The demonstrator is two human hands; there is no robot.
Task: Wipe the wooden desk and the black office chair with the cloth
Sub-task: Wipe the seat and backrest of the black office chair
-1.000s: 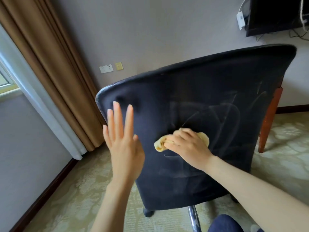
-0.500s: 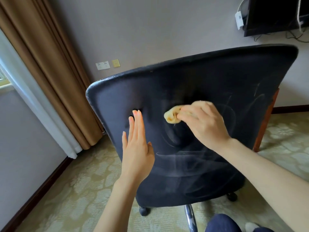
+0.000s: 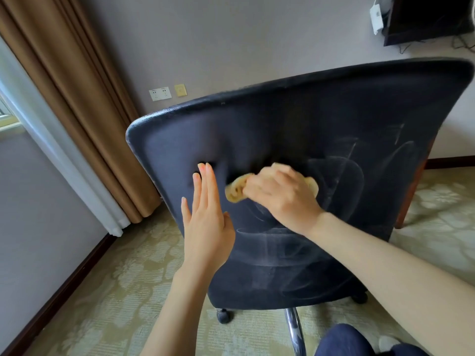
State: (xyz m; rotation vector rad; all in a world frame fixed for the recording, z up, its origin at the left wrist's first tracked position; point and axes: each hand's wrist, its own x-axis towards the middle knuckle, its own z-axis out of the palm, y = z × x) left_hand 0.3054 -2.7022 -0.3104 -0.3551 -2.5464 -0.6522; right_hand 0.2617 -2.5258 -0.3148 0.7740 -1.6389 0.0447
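The back of the black office chair (image 3: pixel 334 119) fills the middle of the view, streaked with pale wipe marks. My right hand (image 3: pixel 282 194) grips a bunched yellow cloth (image 3: pixel 235 190) and presses it against the middle of the backrest. Beside it on the left, my left hand (image 3: pixel 207 217) is flat with straight fingers, its fingertips touching the backrest. A wooden desk leg (image 3: pixel 411 191) shows behind the chair's right edge; the desk top is out of view.
Brown curtains (image 3: pixel 77 111) and a white sheer hang at the left by a window. Wall sockets (image 3: pixel 160 93) sit low on the grey wall. A dark screen (image 3: pixel 431 19) hangs at the top right. Patterned carpet (image 3: pixel 102 291) lies under the chair's castors (image 3: pixel 223 316) and chrome stem (image 3: pixel 295 330).
My right hand has swept the cloth up from lower on the backrest, then leftward toward my left hand. My left hand has shifted right onto the backrest. The chair has turned slightly.
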